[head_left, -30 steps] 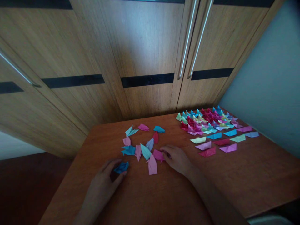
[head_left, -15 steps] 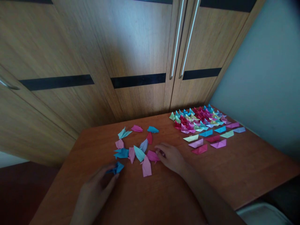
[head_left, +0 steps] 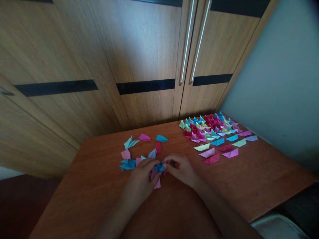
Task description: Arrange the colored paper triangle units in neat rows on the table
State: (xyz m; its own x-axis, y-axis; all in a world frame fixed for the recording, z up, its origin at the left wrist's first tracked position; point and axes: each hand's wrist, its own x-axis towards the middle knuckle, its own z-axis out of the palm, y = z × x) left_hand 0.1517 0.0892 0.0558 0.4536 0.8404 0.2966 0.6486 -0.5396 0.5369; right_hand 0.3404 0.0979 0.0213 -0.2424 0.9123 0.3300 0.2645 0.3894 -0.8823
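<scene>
A small blue folded-paper piece (head_left: 159, 167) is held up above the table between my two hands. My left hand (head_left: 143, 177) grips it from the left with thumb and fingers. At its right edge, the fingertips of my right hand (head_left: 180, 168) are pinched together on it. Under and behind my left hand lie more folded-paper pieces, partly covered: a pink one (head_left: 158, 183) and a lavender one (head_left: 152, 153). Left of my left hand is another blue folded paper (head_left: 128, 164) with pointed ends.
Farther back lie loose folded papers: pale turquoise (head_left: 131, 142), pink (head_left: 145, 137), blue (head_left: 161, 138) and red (head_left: 158, 147). Rows of colourful paper boats (head_left: 211, 127) stand at the back right, with flat-lying boats (head_left: 207, 152) before them. A wooden wardrobe (head_left: 147, 109) backs the table (head_left: 99, 192).
My left hand has carried the blue folded paper rightward to my right hand, which now pinches its edge. The view has turned a little to the right.
</scene>
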